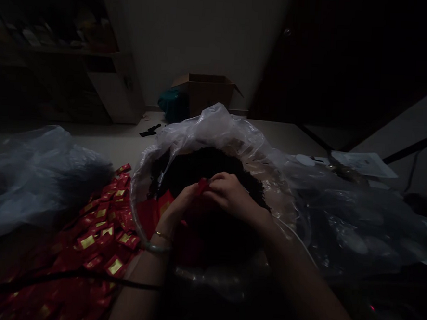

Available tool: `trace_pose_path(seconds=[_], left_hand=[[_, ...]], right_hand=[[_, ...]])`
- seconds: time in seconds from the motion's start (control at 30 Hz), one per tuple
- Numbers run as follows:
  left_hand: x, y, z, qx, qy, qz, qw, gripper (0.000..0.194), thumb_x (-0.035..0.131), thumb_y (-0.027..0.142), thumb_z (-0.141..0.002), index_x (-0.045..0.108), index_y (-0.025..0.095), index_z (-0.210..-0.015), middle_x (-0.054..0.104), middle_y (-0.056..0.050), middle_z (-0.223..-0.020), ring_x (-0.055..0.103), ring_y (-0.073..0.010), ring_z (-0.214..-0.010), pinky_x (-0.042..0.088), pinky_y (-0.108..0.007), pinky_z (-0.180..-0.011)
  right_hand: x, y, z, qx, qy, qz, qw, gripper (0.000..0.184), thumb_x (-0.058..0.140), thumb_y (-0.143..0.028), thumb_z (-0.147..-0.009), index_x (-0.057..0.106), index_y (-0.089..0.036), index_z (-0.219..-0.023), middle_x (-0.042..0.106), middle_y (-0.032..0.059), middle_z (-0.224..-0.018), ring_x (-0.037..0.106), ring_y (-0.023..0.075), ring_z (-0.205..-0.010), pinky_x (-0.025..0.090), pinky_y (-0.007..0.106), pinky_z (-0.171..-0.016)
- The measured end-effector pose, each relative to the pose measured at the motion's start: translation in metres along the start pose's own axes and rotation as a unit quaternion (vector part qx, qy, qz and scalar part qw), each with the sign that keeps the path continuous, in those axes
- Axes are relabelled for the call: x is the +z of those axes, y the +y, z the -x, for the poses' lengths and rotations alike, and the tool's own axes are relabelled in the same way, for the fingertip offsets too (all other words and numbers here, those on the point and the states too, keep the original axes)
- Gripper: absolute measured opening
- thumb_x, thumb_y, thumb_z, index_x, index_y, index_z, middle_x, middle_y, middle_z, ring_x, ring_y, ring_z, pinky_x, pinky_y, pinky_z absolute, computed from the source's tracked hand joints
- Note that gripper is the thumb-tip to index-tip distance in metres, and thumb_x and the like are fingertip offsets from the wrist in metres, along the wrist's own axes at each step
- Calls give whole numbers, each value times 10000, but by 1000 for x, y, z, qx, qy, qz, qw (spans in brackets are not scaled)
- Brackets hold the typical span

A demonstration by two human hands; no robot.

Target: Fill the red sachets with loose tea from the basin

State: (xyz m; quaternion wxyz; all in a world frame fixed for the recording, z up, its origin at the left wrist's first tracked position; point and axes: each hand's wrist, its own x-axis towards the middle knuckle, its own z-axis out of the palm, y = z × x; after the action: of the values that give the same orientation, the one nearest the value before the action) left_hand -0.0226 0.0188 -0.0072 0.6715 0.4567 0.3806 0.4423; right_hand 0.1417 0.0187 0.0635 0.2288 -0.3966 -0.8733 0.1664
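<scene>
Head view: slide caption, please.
Left hand and right hand hold a red item over dark material in clear plastic, red packets alongside.

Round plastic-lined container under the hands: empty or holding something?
Holding something: dark, clumpy material lies inside its translucent plastic lining, with red packaging at the left. How deep, cannot tell.

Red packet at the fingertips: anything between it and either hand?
Nothing visible. Fingertips of the left hand and right hand meet at the red packet, in front of the dark heap. Too dim to check its underside.
</scene>
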Motion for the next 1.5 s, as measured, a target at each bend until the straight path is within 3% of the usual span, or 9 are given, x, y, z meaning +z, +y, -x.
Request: trace_pose_path(seconds=[0.17,0.33,0.53,0.8,0.9,1.03,1.13,1.23,1.5], left_hand=[[-2,10,5,-47,-68,-108,991,442,787,290,-567,632,122,-945,679,-26,-753,612,-148,-626,460,-237,-572],[-2,10,7,-67,-91,-141,983,357,783,251,-569,631,109,-860,634,8,-615,568,-118,-514,444,-226,-515],[1,6,4,-60,-106,-127,984,367,757,246,-613,649,121,-941,670,-22,-792,600,-131,-665,469,-240,-629],[5,11,8,-65,-94,-120,986,293,757,234,-600,659,118,-851,630,13,-687,560,-109,-603,432,-220,-591],[4,12,8,-65,-75,-124,987,350,775,259,-578,658,116,-876,638,9,-688,568,-119,-601,432,-226,-581],[1,14,7,-55,12,-104,993,347,777,308,-562,657,108,-820,650,-8,-672,579,-137,-593,442,-244,-570],[1,14,4,-49,56,-93,993,352,777,317,-549,664,98,-801,652,-18,-653,578,-143,-587,438,-251,-575],[3,14,4,-48,51,-89,994,357,784,324,-537,666,97,-786,632,1,-621,550,-124,-559,422,-239,-561],[2,18,11,-15,-6,-119,993,381,710,408,-630,686,121,-880,668,-8,-700,563,-137,-602,428,-228,-558]], right_hand=[[-13,16,-1,79,75,-29,994,205,487,-257,-894,659,-180,-812,666,60,-838,589,179,-787,429,307,-755],[-21,15,2,87,7,-118,989,187,475,-252,-883,623,-172,-802,652,11,-767,581,140,-687,421,239,-629],[-18,9,5,41,-88,-133,986,170,496,-186,-869,653,-189,-935,693,13,-869,624,136,-745,443,231,-677],[-29,5,7,45,-74,-114,990,128,608,-230,-809,689,-205,-905,714,10,-845,650,150,-755,458,237,-673],[-38,9,8,72,-7,-112,991,76,629,-250,-779,669,-187,-769,683,-3,-718,623,140,-667,452,238,-613],[-40,17,7,108,82,-135,982,133,599,-299,-794,650,-181,-760,670,6,-719,613,150,-678,467,259,-617],[-33,19,5,104,58,-153,981,206,578,-339,-816,655,-190,-935,679,31,-844,628,171,-775,487,286,-674],[-22,17,3,41,61,-157,985,374,646,-328,-775,592,-208,-1124,638,64,-1067,604,201,-964,488,313,-780],[-10,18,3,31,4,-111,993,75,591,-232,-826,635,-173,-811,645,17,-793,590,142,-705,448,255,-658]])
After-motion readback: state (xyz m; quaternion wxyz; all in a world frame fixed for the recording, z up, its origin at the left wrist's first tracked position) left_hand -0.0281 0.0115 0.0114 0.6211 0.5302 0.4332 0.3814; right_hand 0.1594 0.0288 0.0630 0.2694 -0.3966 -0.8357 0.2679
